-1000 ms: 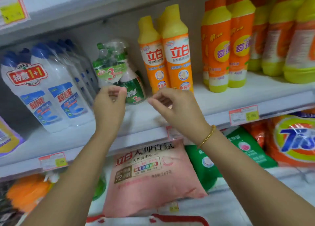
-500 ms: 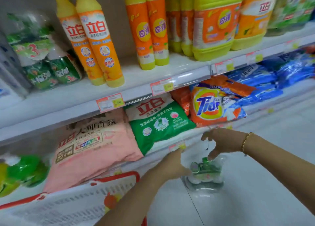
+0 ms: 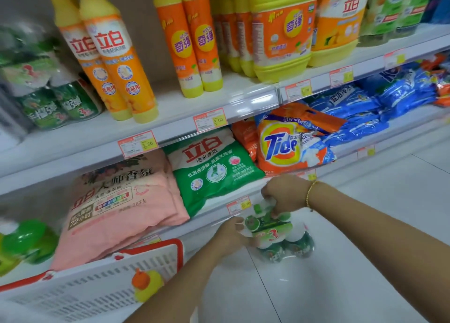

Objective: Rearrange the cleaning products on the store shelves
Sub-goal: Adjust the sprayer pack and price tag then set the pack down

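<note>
Green bottle pack [image 3: 272, 236] has its top hidden under right hand [image 3: 285, 194].

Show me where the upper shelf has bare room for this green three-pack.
The upper shelf is bare between the left pair of orange bottles and the next pair, and along the front edge before the green packs. Further right the jugs stand tight, and the lower shelf's bags lie packed.
</note>
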A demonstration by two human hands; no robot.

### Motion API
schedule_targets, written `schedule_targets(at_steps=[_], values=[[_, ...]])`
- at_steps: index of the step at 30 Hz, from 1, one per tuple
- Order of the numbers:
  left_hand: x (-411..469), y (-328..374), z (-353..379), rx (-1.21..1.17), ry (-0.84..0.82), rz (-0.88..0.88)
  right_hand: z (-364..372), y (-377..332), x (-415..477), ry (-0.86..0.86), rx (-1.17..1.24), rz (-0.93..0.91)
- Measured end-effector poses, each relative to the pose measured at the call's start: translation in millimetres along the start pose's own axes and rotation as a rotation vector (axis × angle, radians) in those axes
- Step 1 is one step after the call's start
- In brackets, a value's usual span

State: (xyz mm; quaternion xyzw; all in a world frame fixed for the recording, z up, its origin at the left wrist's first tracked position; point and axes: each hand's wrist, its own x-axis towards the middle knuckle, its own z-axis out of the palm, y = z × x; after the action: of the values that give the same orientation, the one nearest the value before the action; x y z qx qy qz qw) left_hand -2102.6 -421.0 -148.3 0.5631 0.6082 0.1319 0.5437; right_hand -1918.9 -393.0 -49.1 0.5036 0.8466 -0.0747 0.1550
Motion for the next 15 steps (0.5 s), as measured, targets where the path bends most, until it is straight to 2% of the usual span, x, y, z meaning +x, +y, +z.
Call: schedule_targets(at_steps=[3, 6, 9, 12, 15], values=[[-30.1, 23.6, -38.4, 0.052, -0.043, 0.169, -62.6, -10.0, -24.2, 0.127, 0.018, 0.000], [-64.0, 58.8, -80.1, 0.072, -0.018, 0.372, -123.5, -25.3, -57.0, 0.346, 0.018, -0.034], [-106.2, 85.1, -118.1, 0.114, 0.204, 0.546, -170.7, -47.7, -85.4, 0.596, 0.016, -0.109], [-154.9, 95.2, -156.2, 0.265, 0.436, 0.717, -203.1, -78.9, -98.4, 0.887, -0.008, -0.262], [-192.7, 94.8, -200.6, 0.286, 0.666, 0.827, -223.5, -114.4, -90.4, 1.072, 0.044, -0.400]])
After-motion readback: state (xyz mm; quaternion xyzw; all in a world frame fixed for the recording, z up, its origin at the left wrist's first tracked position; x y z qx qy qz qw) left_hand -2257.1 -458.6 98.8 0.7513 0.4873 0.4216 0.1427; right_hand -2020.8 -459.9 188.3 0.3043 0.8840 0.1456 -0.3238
